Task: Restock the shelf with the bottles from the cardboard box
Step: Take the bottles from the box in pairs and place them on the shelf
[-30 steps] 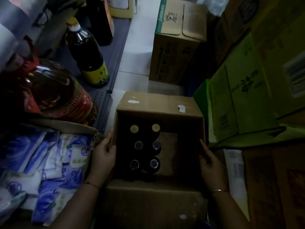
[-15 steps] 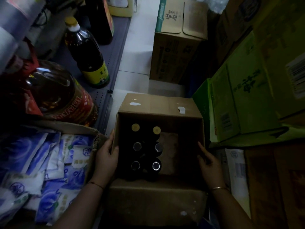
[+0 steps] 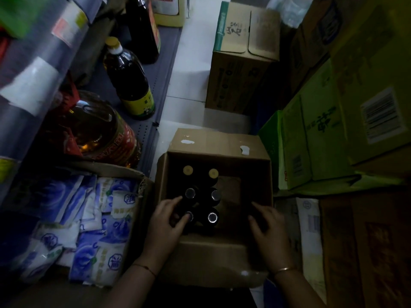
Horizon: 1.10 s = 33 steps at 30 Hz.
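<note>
An open cardboard box point(image 3: 219, 142) stands on the floor in front of me. Several dark bottles stand inside it in two columns on its left half; the far two have gold caps point(image 3: 188, 170), the others have dark shiny caps point(image 3: 212, 217). My left hand point(image 3: 165, 221) reaches over the box's left wall, fingers curled around the near-left bottle point(image 3: 189, 216). My right hand point(image 3: 268, 225) hovers over the bare right half of the box, fingers spread, holding nothing. The grey shelf point(image 3: 164, 70) runs along the left.
On the shelf stand a dark yellow-labelled bottle point(image 3: 129, 81), a large oil jug point(image 3: 100, 132) and a taller dark bottle point(image 3: 144, 30). A carton of blue-white packets point(image 3: 89, 223) lies at left. Closed boxes point(image 3: 242, 56) and green cartons point(image 3: 311, 138) crowd the right.
Both hands left the box's outer sides and moved inward. My left hand now curls on the near-left bottle; my right hand sits over the box's right half.
</note>
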{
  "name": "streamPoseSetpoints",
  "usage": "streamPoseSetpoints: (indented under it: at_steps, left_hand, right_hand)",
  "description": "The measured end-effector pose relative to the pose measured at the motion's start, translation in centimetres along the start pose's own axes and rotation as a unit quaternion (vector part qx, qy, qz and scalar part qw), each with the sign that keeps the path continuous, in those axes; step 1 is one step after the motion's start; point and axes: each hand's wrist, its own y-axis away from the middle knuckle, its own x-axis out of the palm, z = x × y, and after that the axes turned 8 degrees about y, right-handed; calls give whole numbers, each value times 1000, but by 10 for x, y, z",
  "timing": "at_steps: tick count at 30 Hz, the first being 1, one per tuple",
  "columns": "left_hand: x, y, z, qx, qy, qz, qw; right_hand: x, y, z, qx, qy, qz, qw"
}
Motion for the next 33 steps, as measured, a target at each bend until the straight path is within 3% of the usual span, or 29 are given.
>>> streamPoseSetpoints:
  at_steps: [4,9,24,33]
  left_hand:
    - [18,-15,10,-123,-26,121,985]
    - [26,-40,22,-113,-69,185,974]
    - [34,-50,31,-28,-59,189,980]
    - [-13,-16,-56,16,-38,161,986]
  right_hand:
    - [37,-13,8,-53,-9,194,979]
    - [71,-37,6,-66,19,290,955]
    - [87,-48,6,-107,9,247,963]
    - [-16,-21,60,-112,-3,190,975]
